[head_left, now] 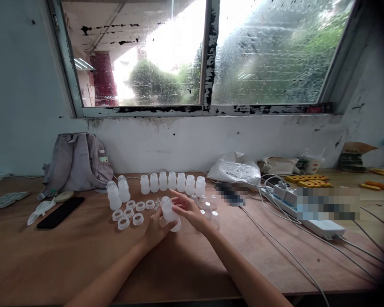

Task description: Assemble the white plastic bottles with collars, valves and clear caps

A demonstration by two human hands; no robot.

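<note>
A frosted white bottle (pixel 175 224) with a clear top is tilted between both hands near the middle of the table. My left hand (pixel 157 229) is wrapped round its left side. My right hand (pixel 187 209) is closed at its upper right side, fingers near the top. Behind stands a row of several open frosted bottles (pixel 163 182). Two bottles with tops fitted (pixel 114 197) stand at the left. Several white rings (pixel 138 218) lie left of my left hand. Several clear caps (pixel 214 219) stand right of the hands, partly behind my right wrist.
A grey backpack (pixel 75 162), a black phone (pixel 60 212) and a white pouch (pixel 42 211) are at the left. A silvery bag (pixel 235 168) lies by the wall. A white power strip (pixel 323 228) with trailing cables and yellow pieces (pixel 307 181) occupy the right side.
</note>
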